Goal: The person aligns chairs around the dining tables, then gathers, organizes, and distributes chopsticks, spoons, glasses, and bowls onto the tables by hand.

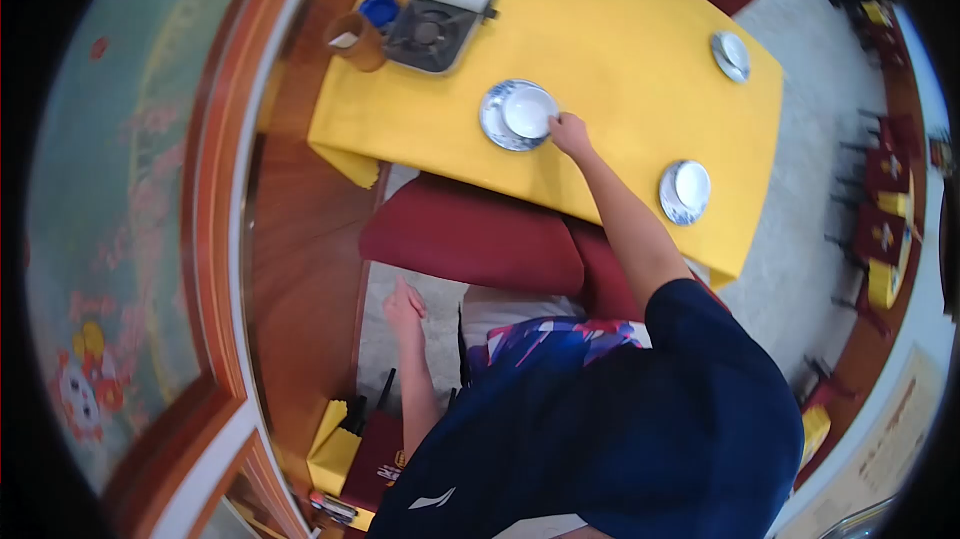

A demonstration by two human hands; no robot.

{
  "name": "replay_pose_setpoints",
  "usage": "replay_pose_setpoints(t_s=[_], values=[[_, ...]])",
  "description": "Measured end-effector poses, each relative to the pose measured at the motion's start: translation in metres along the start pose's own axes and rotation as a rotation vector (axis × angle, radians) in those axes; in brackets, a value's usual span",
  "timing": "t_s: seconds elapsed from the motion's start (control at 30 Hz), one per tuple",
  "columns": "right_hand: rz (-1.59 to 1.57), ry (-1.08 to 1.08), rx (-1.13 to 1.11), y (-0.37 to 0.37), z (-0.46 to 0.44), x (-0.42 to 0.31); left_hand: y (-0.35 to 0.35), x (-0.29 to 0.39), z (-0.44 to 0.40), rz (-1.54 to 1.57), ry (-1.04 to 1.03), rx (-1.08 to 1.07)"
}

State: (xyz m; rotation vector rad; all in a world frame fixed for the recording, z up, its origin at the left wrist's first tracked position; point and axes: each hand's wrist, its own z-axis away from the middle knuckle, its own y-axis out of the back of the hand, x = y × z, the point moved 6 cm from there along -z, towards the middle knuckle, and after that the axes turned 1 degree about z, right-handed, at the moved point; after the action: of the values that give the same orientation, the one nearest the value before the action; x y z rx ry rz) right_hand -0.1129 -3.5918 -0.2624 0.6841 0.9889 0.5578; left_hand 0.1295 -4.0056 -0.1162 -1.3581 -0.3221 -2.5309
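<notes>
My right hand (570,135) is closed on the right rim of a white bowl (527,111). That bowl sits over a blue-patterned plate (494,123) near the front edge of the yellow-covered table (600,59). Low at my left side, away from the table, hangs my left hand (404,303), its fingers loosely apart with nothing visible in them. It is nearest to the dark red seat back (470,239) in front of me.
A portable gas stove (432,34) stands at the table's left, with a blue container (379,11) and a brown pot (358,44) beside it. Other bowls on plates include one at right (690,182) and one farther back (733,49). A wooden wall (300,239) borders the left.
</notes>
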Motion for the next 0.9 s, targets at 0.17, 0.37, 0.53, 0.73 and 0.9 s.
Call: replay_pose_setpoints(t_s=[0.17,0.37,0.53,0.73,0.9], values=[[-0.142,-0.111,0.009,0.026,0.056,0.010,-0.061,0.066,-0.041,-0.188,-0.036,-0.311],[-0.383,-0.242,0.075,0.102,0.189,0.026,-0.191,0.114,-0.037,-0.526,-0.191,-0.727],[-0.427,-0.294,0.154,0.161,0.263,0.062,-0.320,0.066,0.002,-0.656,-0.350,-1.081],[-0.435,-0.429,0.257,0.202,0.287,0.142,-0.434,0.015,0.062,-0.717,-0.602,-1.211],[-0.184,-0.336,0.356,0.229,0.239,0.231,-0.509,-0.036,0.079,-0.808,-0.695,-1.053]])
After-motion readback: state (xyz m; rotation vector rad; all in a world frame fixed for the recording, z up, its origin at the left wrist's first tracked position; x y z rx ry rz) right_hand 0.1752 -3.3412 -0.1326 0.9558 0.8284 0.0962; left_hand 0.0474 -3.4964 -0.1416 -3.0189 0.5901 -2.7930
